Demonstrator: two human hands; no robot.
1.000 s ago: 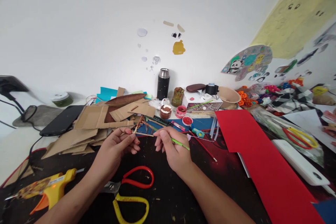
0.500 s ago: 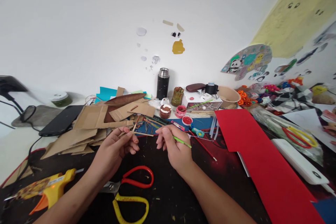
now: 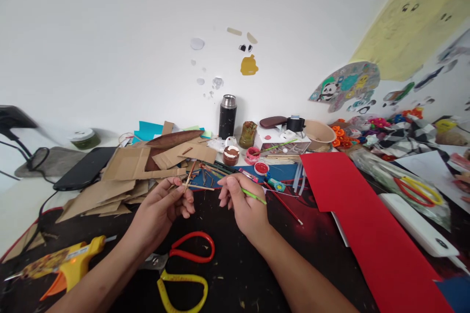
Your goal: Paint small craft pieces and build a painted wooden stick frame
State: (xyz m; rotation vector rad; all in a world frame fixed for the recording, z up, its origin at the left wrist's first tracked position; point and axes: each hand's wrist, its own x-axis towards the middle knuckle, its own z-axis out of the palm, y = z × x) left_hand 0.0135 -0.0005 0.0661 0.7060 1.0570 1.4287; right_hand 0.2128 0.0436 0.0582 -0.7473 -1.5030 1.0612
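Inspection notes, clock centred on the gap between your hands, 12 pointing to the wall. Your left hand [image 3: 161, 205] has its grip closed on thin sticks [image 3: 190, 176] that cross at the fingertips: one slants to 1 o'clock, the other points to 3. Your right hand [image 3: 246, 205], opposite, has its grip closed on a green-handled tool [image 3: 254, 196]; its working tip cannot be made out. Hands are near each other, apart, above the desk [image 3: 242, 266].

Recommended: pinch lightly but firmly at the crossing so neither stick rolls, hold the wrists level, and guide the tool with small finger movements. Mind the open brown pot [image 3: 231, 156] at 1 o'clock, scissors [image 3: 183, 278] near 6, and glue gun [image 3: 75, 259] at 8.
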